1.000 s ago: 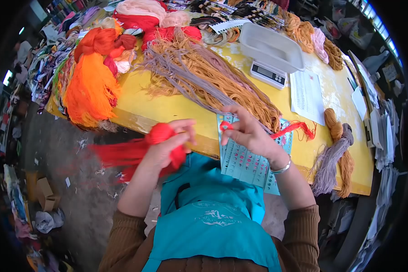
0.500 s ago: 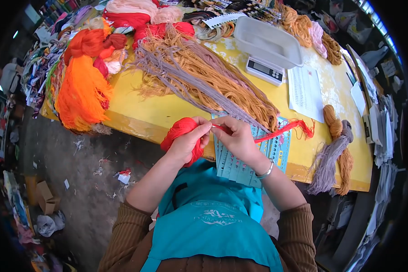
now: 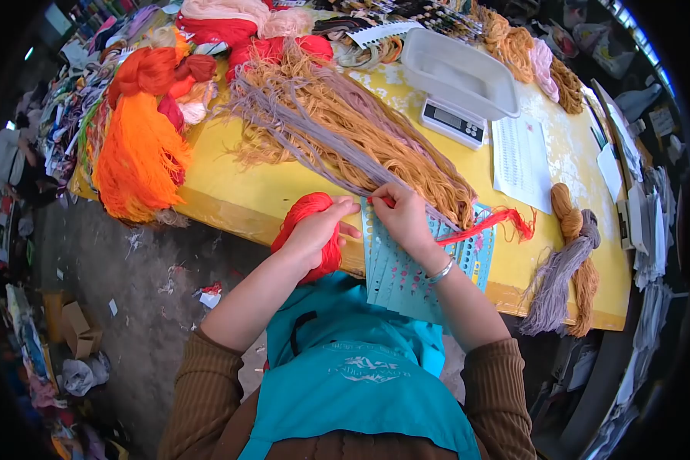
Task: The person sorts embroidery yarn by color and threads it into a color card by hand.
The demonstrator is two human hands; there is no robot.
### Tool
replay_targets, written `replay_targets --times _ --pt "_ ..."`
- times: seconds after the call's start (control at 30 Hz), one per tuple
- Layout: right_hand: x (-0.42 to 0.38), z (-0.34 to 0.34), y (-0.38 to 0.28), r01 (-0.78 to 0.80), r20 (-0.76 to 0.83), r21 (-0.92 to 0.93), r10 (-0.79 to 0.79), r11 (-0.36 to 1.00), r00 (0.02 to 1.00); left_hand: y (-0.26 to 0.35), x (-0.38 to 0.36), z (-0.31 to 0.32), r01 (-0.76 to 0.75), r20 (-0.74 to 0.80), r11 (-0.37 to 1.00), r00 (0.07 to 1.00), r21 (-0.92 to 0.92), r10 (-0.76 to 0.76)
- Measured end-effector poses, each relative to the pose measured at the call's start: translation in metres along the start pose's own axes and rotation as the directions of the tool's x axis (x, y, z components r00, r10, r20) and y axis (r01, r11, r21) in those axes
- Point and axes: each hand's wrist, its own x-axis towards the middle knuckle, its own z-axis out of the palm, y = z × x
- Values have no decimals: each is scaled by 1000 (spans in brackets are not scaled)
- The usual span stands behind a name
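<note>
My left hand (image 3: 319, 231) is wrapped around a thick bundle of red thread (image 3: 303, 211) at the table's front edge. Just right of it, my right hand (image 3: 400, 218) is closed in a pinch on a red thread strand, over the hole-punched blue cards (image 3: 402, 276). A loose red length (image 3: 489, 224) runs out from behind the right hand across the cards and ends in a frayed tip. The cards overlap each other and stick out past the table edge; several carry pink bits of thread.
Long tan and mauve hanks (image 3: 345, 130) lie behind the hands on the yellow table (image 3: 230, 188). An orange bundle (image 3: 142, 146) hangs at left. A scale (image 3: 452, 123) bears a clear plastic tub (image 3: 460, 73); beside it lies a printed sheet (image 3: 520, 161). Grey hanks (image 3: 560, 264) hang at right.
My hands have moved apart: they were together at the strand, and now my left hand grips only the red bundle while my right hand holds the strand over the cards.
</note>
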Motion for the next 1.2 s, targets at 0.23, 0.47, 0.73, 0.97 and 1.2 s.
replay_targets --times 0.23,0.47,0.73,0.97,1.2 --pt "-2 0 0 27 -7 -49 -28 998 1000 3 -9 16 26 -69 996 997 -88 -33" --pt "-2 0 -1 22 -25 8 -22 1000 999 -5 22 9 -83 14 986 997 141 82" --pt "-2 -1 -3 25 -28 12 -25 1000 999 -9 44 5 -107 36 976 994 192 102" --pt "3 -2 12 15 30 151 -20 988 999 4 59 -1 -11 214 964 976 264 -48" --pt "4 -6 1 -8 128 16 6 1000 992 4 52 -13 -107 80 827 994 551 76"
